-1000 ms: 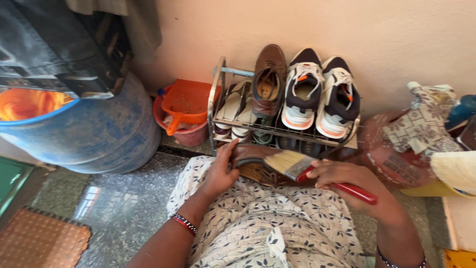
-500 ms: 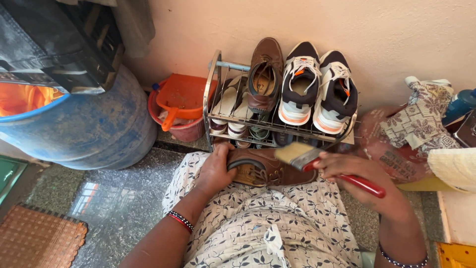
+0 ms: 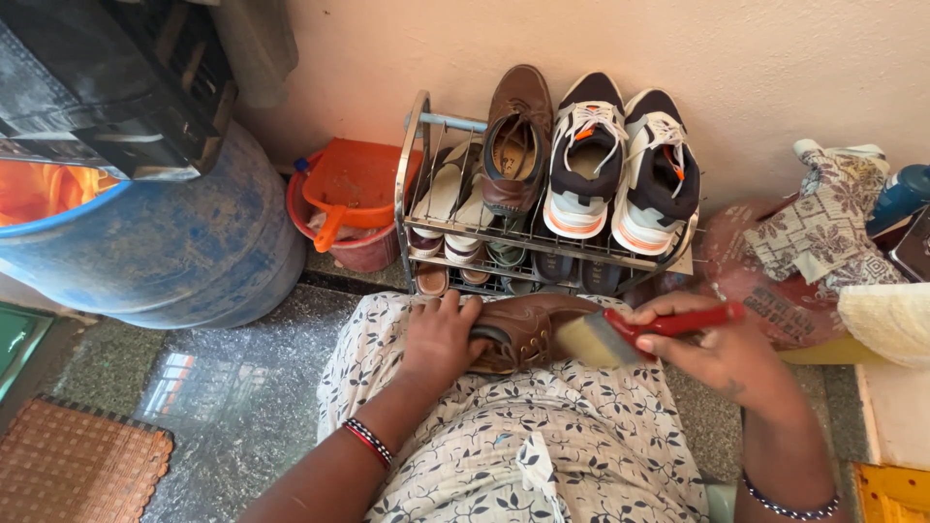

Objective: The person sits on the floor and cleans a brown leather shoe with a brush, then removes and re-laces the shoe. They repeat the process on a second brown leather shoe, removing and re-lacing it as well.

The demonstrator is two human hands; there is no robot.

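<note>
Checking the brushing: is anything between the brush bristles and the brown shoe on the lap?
Nothing visible. The brush in the right hand has its bristles against the shoe, which the left hand steadies at its other end.

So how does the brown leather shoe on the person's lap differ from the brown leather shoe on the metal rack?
The brown leather shoe on the lap lies on its side, while the brown leather shoe on the metal rack stands toe-up against the wall. The lap shoe is gripped by the left hand and met by the red-handled brush in the right hand; the rack shoe is untouched. Both are brown lace-ups.
</note>
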